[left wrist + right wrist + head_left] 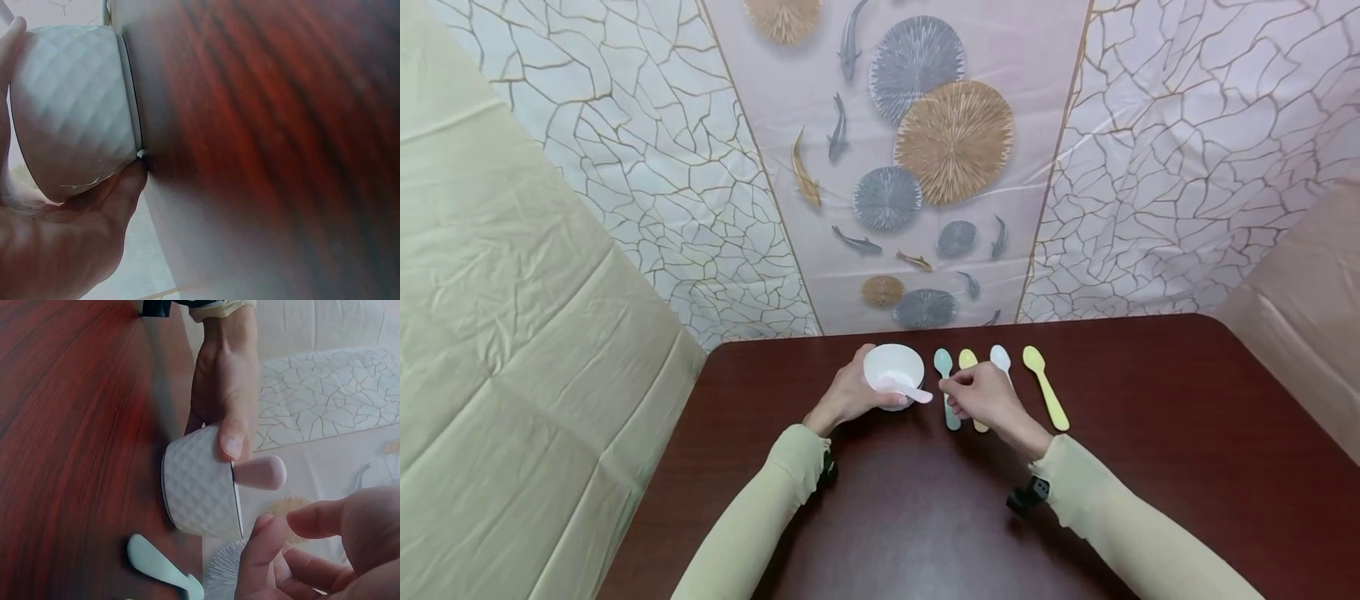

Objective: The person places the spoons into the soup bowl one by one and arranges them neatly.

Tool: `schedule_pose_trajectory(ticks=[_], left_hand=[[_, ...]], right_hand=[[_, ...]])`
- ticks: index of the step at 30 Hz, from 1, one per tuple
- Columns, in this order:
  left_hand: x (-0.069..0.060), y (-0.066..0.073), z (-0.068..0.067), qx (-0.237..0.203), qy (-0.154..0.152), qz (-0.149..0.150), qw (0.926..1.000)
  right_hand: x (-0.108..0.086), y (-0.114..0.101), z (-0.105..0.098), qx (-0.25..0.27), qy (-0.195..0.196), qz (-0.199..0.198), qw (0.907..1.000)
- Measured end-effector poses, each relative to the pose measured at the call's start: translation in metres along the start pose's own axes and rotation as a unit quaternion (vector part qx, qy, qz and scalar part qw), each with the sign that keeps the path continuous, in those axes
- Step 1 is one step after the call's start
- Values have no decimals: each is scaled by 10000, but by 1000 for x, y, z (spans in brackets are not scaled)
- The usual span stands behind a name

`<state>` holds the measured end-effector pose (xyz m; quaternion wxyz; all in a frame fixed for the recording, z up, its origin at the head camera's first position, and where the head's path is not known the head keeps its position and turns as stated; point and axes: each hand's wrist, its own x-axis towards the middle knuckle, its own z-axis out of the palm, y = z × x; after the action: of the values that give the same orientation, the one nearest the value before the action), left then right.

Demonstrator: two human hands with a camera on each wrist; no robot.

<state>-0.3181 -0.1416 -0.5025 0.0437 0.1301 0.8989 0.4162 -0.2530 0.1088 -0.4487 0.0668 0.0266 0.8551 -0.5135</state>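
My left hand (853, 392) grips a white bowl (891, 358) near the table's back edge, the thumb along its near side. Quilted texture covers the bowl's outer wall (72, 106). A pale pink spoon (919, 395) rests in it, its handle (262, 472) sticking out past the rim on the right. Just right of that handle, my right hand (988, 396) hovers with loosely bent fingers and nothing between them. Beneath or beside this hand lie a mint green spoon (952, 418), a yellow spoon (967, 358) and a white spoon (999, 356), partly covered by it.
Another yellow spoon (1047, 390) lies farther right on the dark reddish-brown table (910, 517). A patterned cloth (925, 250) hangs behind the back edge, and plain beige cloth (535, 333) drapes along the left side.
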Motion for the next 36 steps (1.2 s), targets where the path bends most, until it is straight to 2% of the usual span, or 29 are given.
schedule_pose_trajectory(ticks=[9,19,26,36], left_hand=[[0,1,-1,34,38,-83,10000],[0,0,0,-14,54,-33,10000],[1,1,-1,-52,48,-48,10000],[0,1,0,-69,62,-94,9999]], right_hand=[[-5,-2,-13,-420,222,-181,9987],[-15,9,-34,-1241,661,-997,9850],[-22,16,-52,-1481,733,-824,9828],[-24,31,-72,-1726,1113,-1037,9732]])
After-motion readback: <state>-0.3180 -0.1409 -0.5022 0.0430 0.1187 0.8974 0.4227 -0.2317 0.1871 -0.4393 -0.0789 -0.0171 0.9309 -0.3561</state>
